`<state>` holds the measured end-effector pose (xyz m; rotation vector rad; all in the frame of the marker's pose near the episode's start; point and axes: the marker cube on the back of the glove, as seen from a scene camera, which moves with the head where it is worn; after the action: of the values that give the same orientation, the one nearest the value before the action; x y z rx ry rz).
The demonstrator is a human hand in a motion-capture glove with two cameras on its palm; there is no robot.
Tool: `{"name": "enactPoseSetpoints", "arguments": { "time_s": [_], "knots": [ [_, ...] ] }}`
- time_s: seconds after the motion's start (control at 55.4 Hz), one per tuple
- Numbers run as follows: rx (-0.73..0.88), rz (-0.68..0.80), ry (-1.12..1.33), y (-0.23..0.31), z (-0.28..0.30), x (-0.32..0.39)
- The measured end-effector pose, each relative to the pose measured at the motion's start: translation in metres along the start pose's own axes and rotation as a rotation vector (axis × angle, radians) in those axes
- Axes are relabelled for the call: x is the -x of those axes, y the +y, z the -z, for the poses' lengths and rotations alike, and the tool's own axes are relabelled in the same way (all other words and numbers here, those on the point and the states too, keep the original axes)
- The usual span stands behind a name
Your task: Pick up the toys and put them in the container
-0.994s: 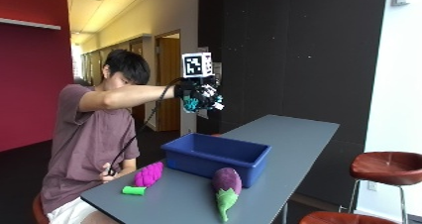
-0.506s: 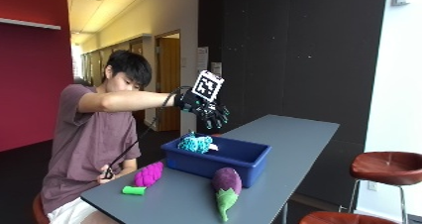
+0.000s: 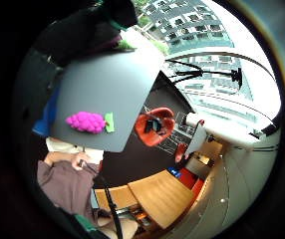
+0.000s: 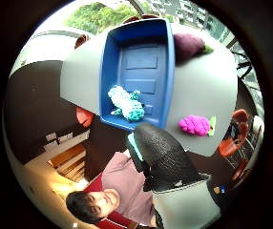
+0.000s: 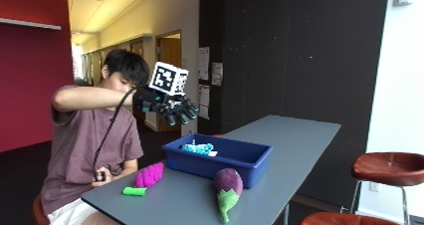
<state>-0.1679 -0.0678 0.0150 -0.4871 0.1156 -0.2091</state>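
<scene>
Outside view: the gloved right hand (image 5: 171, 107), fingers spread and empty, hovered left of centre above the blue container (image 5: 218, 159), where a teal toy (image 5: 198, 148) lay. Thumb-side view: pink grapes (image 4: 194, 125) and purple eggplant (image 4: 189, 45) waited outside on the table (image 4: 208, 86); descending squarely onto either seemed best.

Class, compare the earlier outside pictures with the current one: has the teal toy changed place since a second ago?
Yes. The teal toy was in the gloved right hand above the blue container; it now lies inside it, at the end nearest the person.
</scene>
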Motion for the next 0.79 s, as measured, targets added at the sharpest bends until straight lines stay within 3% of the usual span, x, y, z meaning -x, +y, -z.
{"name": "enactPoseSetpoints", "arguments": {
  "time_s": [0.235,0.416,0.614,0.795],
  "knots": [
    [0.083,0.005,-0.104,0.013,-0.096,-0.037],
    [0.057,0.061,-0.086,0.010,-0.186,-0.027],
    [-0.094,0.119,-0.097,0.004,-0.227,-0.020],
    [-0.256,0.183,-0.168,-0.005,-0.231,-0.016]
  ]
}}
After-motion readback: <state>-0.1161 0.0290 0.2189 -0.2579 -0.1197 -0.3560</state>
